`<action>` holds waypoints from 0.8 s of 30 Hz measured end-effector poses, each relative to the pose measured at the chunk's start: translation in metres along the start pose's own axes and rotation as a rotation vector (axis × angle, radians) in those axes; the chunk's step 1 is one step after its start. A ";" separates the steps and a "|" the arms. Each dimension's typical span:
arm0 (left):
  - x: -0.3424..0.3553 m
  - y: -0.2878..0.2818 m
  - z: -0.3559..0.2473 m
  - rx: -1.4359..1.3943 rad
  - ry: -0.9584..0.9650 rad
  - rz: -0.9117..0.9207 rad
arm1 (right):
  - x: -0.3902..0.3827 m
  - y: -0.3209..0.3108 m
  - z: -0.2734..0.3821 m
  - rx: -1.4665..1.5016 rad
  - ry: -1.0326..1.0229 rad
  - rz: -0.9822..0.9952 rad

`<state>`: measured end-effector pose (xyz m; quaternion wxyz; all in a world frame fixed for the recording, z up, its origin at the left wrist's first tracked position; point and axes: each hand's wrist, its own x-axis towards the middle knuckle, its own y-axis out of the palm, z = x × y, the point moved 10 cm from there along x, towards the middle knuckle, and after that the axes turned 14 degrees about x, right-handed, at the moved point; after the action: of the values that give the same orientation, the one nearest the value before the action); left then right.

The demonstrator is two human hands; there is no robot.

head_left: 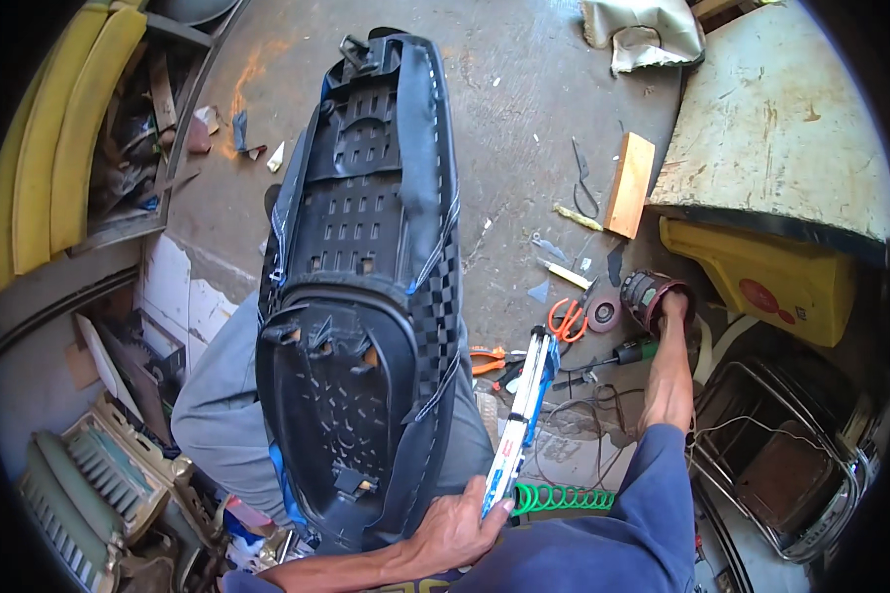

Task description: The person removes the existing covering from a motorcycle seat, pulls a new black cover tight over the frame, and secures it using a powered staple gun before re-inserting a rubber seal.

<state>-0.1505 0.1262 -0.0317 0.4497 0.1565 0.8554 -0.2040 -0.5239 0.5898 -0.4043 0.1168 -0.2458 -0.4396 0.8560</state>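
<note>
Black moulded plastic right up the middle of the frame: a motorcycle seat [361, 272], underside up, lying over grey trousers [222, 395], with its narrower end toward the top. Down to the bottom centre, and gripping firmly there with the left hand [460, 529]: fingers closed round the lower end of a long white-and-blue tool [516, 425]. Just up and left of that grip, the seat; up and right from it, the slant of the tool, just beside the seat's right flank. Over to centre right, the right hand [674, 296], inside a round dark-red container [643, 296], well apart from the seat; fingers hidden, so impossible to tell how open or on what.

Back to the seat: rows of slots through the upper half, a deep, marked hollow below. Cover edge folded in along the right, checkered side panel, pale stitching, blue-and-white cords down both flanks. Near the left hand, a green coiled hose [540, 498].
</note>
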 end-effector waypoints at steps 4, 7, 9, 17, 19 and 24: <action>-0.002 0.003 0.003 0.009 0.029 -0.036 | -0.059 -0.069 0.034 0.167 -0.027 -0.360; -0.007 0.004 0.003 0.131 0.042 -0.071 | -0.130 -0.127 0.094 0.231 -0.333 -0.494; -0.012 0.003 0.002 0.158 0.037 -0.092 | -0.155 -0.142 0.102 0.866 -0.190 -0.404; -0.058 0.020 -0.027 0.442 0.193 -0.205 | -0.340 -0.153 0.278 1.308 -0.371 0.422; -0.072 0.030 -0.035 0.467 0.236 -0.269 | -0.370 -0.157 0.296 0.988 -0.409 0.494; -0.102 0.048 -0.042 0.447 0.335 -0.388 | -0.385 -0.208 0.308 0.719 -0.530 0.363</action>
<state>-0.1032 0.1796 0.0650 0.2104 0.1166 0.8653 -0.4397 -0.3602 0.3375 0.0389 -0.0729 -0.0357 -0.0805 0.9935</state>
